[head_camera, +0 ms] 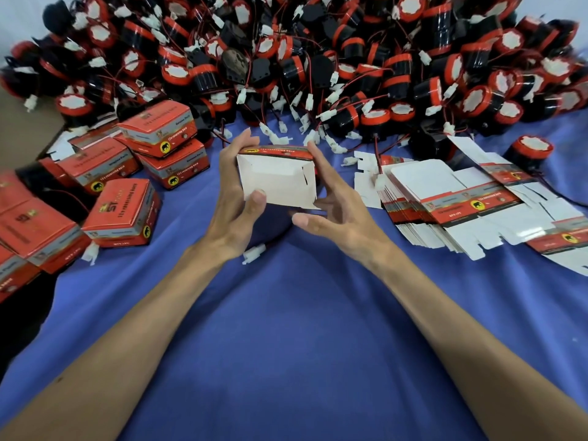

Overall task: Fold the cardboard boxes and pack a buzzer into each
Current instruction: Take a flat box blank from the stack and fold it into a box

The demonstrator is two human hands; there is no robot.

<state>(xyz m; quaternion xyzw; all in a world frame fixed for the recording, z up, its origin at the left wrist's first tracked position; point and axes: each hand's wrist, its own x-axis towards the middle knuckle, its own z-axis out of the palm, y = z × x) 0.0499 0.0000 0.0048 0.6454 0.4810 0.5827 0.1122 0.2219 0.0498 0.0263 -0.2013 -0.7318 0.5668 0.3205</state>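
Note:
I hold a small cardboard box (277,179) above the blue cloth, its white folded end facing me and its red printed side on top. My left hand (234,198) grips its left side, thumb on the white flap. My right hand (332,206) touches the box's right edge with spread fingers, thumb below the lower corner. A black object, partly hidden, lies under the box, with a white connector (254,253) beside it. A huge heap of black and red buzzers (318,58) with red wires fills the back.
Closed red boxes (125,214) are stacked at the left. A pile of flat unfolded box blanks (451,202) lies at the right, with a lone buzzer (529,154) behind it. The blue cloth (286,329) covers the table toward me.

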